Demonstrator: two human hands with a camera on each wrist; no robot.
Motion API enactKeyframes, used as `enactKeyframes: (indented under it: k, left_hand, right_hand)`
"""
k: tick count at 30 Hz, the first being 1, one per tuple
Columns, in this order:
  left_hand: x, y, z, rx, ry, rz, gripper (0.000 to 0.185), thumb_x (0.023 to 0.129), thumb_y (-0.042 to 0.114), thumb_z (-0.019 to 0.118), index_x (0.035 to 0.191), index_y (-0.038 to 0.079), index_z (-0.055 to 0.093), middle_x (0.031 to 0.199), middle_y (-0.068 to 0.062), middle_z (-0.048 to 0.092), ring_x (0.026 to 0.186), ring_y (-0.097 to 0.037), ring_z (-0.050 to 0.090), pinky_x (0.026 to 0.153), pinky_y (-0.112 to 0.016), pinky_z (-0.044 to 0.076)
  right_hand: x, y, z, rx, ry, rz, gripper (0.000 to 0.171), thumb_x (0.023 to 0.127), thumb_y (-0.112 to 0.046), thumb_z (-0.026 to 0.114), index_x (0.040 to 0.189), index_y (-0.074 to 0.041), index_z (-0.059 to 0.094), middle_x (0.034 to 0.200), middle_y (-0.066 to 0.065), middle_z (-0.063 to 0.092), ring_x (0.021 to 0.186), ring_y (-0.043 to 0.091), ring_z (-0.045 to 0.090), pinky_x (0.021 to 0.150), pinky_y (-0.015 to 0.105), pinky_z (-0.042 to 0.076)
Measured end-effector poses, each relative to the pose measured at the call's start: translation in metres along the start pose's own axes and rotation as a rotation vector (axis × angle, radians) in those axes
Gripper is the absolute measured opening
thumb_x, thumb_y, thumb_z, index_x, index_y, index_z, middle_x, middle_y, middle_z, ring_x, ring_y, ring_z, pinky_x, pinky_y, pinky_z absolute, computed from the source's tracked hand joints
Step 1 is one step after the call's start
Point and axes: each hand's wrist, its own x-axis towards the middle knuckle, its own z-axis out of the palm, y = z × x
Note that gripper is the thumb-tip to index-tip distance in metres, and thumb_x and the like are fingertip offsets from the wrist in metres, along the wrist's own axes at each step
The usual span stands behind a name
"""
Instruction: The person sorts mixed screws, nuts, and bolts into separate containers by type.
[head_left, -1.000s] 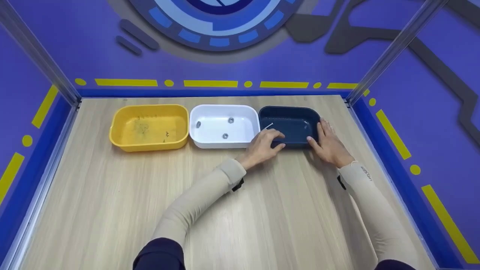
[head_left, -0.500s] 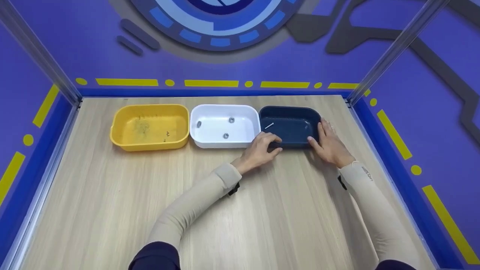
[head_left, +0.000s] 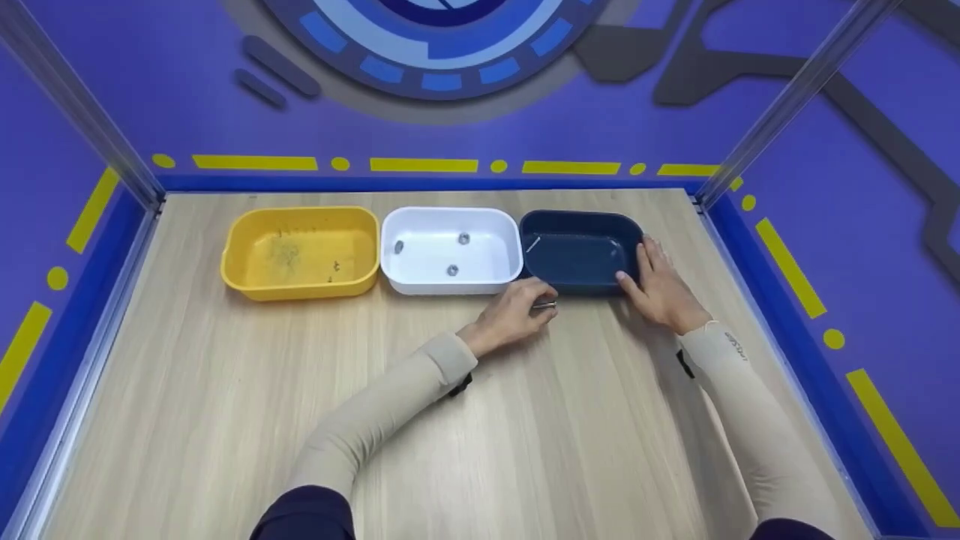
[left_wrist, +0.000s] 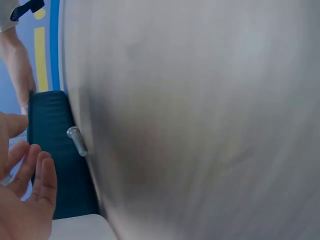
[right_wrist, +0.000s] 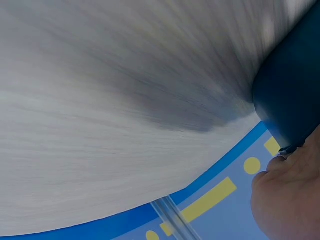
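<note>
My left hand (head_left: 514,311) hovers at the front of a dark blue bin (head_left: 581,287), thumb and loosely bent fingers apart. A metal bolt (head_left: 545,304) shows in the gap between them. In the left wrist view this bolt (left_wrist: 77,141) stands clear of the fingers (left_wrist: 47,180), in front of the bin's wall; whether it touches the table I cannot tell. Another bolt (head_left: 533,244) lies inside the dark bin at its left end. My right hand (head_left: 660,292) holds the bin's right front corner, thumb over the rim, fingers along the outer end wall.
A white bin (head_left: 450,289) with three metal nuts stands left of the dark one. Beyond it is a yellow bin (head_left: 300,295) with small dark bits inside. The bins line up near the back of the wooden table (head_left: 480,435), which blue-purple panels enclose.
My left hand has withdrawn from over the dark bin toward its front. The bolt in that bin has come into fuller view, and another bolt now shows by the fingers. My right hand stays put.
</note>
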Motion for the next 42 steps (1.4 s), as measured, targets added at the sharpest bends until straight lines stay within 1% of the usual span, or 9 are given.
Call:
enactKeyframes:
  k: [7,17,20,24,30,33,37,40,42]
  left_hand:
    - [-0.005,-0.005,0.007,0.092,0.005,-0.080,0.020,0.097,0.013,0.077,0.114,0.002,0.079,0.109,-0.012,0.077,0.103,-0.024,0.073,0.093,-0.035,0.061]
    - [-0.006,-0.007,0.012,0.188,-0.018,-0.219,0.022,0.097,0.019,0.076,0.117,0.010,0.081,0.107,-0.007,0.076,0.097,-0.022,0.072,0.083,-0.037,0.062]
    - [-0.005,-0.008,0.013,0.204,-0.018,-0.229,0.021,0.097,0.017,0.075,0.116,0.010,0.082,0.105,-0.008,0.075,0.097,-0.023,0.072,0.082,-0.038,0.063]
    - [-0.005,-0.009,0.013,0.206,-0.019,-0.221,0.021,0.097,0.015,0.075,0.116,0.009,0.084,0.106,-0.010,0.075,0.099,-0.025,0.072,0.084,-0.039,0.062]
    - [-0.004,-0.012,0.016,0.206,-0.004,-0.229,0.020,0.097,0.018,0.078,0.115,0.011,0.085,0.106,-0.010,0.074,0.099,-0.026,0.072,0.082,-0.041,0.061]
    - [-0.003,-0.012,0.017,0.201,-0.001,-0.253,0.019,0.097,0.021,0.080,0.113,0.013,0.086,0.106,-0.008,0.075,0.098,-0.025,0.072,0.080,-0.041,0.061]
    - [-0.001,-0.013,0.020,0.195,-0.016,-0.310,0.020,0.097,0.026,0.081,0.114,0.017,0.086,0.107,-0.005,0.075,0.099,-0.023,0.072,0.080,-0.040,0.061]
    - [0.000,-0.013,0.022,0.201,-0.020,-0.330,0.020,0.097,0.029,0.081,0.114,0.021,0.086,0.107,-0.003,0.075,0.099,-0.023,0.072,0.079,-0.041,0.060]
    - [0.000,-0.014,0.023,0.205,-0.021,-0.330,0.019,0.097,0.030,0.081,0.113,0.022,0.086,0.106,-0.002,0.075,0.099,-0.023,0.072,0.077,-0.041,0.060]
  right_hand:
    - [-0.001,-0.001,-0.001,-0.004,-0.008,0.007,0.092,0.112,-0.058,0.036,0.166,0.011,0.010,0.178,0.029,0.000,0.165,0.047,-0.001,0.134,0.064,0.008]
    - [-0.001,-0.001,0.002,-0.001,0.014,-0.009,0.090,0.113,-0.056,0.037,0.165,0.013,0.012,0.177,0.031,0.003,0.164,0.050,0.004,0.134,0.064,0.010]
    - [-0.001,-0.001,0.001,-0.002,0.014,-0.011,0.090,0.113,-0.056,0.036,0.165,0.013,0.012,0.177,0.031,0.003,0.164,0.050,0.004,0.134,0.064,0.010]
    - [-0.001,-0.001,0.000,0.004,-0.001,-0.005,0.091,0.113,-0.057,0.036,0.166,0.012,0.010,0.177,0.030,0.001,0.164,0.050,0.002,0.134,0.064,0.008]
    - [0.000,-0.001,0.000,0.010,0.003,-0.009,0.091,0.113,-0.057,0.036,0.166,0.012,0.010,0.177,0.031,0.002,0.164,0.050,0.001,0.134,0.064,0.008]
    - [0.001,0.000,0.001,0.006,0.001,-0.009,0.091,0.113,-0.058,0.035,0.166,0.012,0.010,0.177,0.030,0.001,0.164,0.050,0.001,0.134,0.064,0.008]
    - [0.001,0.001,0.001,0.013,-0.006,-0.002,0.092,0.112,-0.059,0.034,0.166,0.011,0.009,0.178,0.028,-0.001,0.164,0.050,0.000,0.135,0.063,0.006]
    - [0.001,0.001,0.001,0.015,-0.005,-0.002,0.092,0.112,-0.059,0.035,0.166,0.011,0.009,0.178,0.028,-0.002,0.165,0.049,0.000,0.135,0.062,0.005]
    - [0.001,0.001,0.001,0.017,-0.007,-0.002,0.092,0.112,-0.059,0.034,0.166,0.011,0.008,0.178,0.028,-0.002,0.165,0.048,-0.002,0.135,0.062,0.005]
